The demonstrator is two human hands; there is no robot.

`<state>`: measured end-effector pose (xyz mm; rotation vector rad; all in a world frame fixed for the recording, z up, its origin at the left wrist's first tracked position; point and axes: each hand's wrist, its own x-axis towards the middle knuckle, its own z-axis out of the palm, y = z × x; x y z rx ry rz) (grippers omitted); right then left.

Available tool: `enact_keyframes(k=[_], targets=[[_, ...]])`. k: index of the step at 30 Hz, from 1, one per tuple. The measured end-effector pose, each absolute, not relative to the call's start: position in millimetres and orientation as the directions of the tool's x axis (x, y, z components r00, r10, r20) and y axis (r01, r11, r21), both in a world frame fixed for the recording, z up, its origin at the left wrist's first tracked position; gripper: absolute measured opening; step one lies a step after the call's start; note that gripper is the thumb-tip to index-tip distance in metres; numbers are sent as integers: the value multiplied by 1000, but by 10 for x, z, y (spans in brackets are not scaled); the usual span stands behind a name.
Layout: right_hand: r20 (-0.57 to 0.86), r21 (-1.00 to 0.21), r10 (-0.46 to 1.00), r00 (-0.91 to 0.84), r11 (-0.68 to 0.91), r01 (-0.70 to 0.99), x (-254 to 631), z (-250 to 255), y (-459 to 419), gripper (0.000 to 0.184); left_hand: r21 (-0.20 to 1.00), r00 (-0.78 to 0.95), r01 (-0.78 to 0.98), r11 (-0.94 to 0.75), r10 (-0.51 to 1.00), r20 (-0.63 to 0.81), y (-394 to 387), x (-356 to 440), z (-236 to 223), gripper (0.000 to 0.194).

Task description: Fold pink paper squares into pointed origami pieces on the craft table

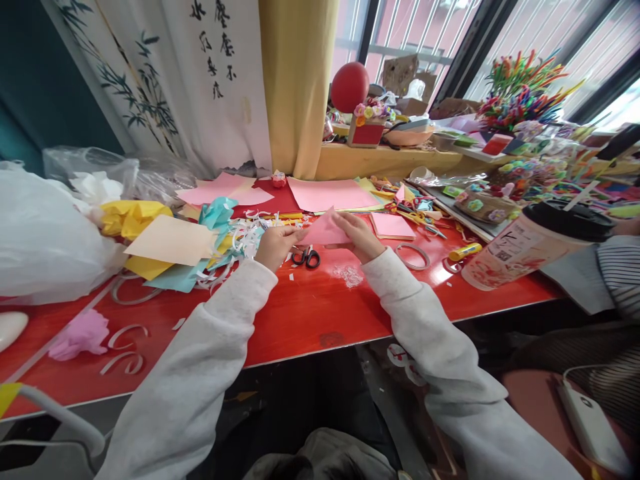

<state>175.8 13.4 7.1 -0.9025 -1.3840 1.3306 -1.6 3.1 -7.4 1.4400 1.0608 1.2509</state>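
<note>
Both hands hold one piece of pink paper [324, 229] above the red table, its top rising to a point as if folded. At its left corner, my left hand [277, 247] pinches the paper between thumb and fingers. My right hand [359, 237] grips the right side, fingers behind it. Just below the paper lie scissors with black handles [306, 258], their blades partly hidden. To the right of my right hand sits a stack of pink square paper [393, 226]. A roll of tape [413, 257] lies nearer on the table.
Crumpled coloured paper and white shreds [245, 237] lie left, beside a white plastic bag [50, 233]. A large lidded paper cup [535, 243] stands right, near a yellow glue stick [465, 252]. Pink sheets [330, 195] lie behind. A person's striped sleeve [620, 273] shows at far right.
</note>
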Motion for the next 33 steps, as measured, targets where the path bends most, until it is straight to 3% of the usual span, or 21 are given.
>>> enact_keyframes(k=[4,7,17,22,33], targets=[[188,-947,942,-280,98,-307,1660,55,83,41,963,-121,-82,-256,962,246,28,13,-99,32],[205,-944,920,-334,95,-317,1554,-29,57,35,955,-181,-135,-264,954,238,9,66,-143,33],[265,-953,948,-174,231,-194,1648,-79,151,24,966,127,-16,-257,958,257,-87,168,-113,30],[281,-960,940,-194,274,-59,1640,-55,133,29,978,140,-29,-209,967,211,-86,162,-106,30],[236,-971,933,-272,234,-41,1630,-91,131,32,977,119,-122,-176,974,191,-83,156,-139,27]])
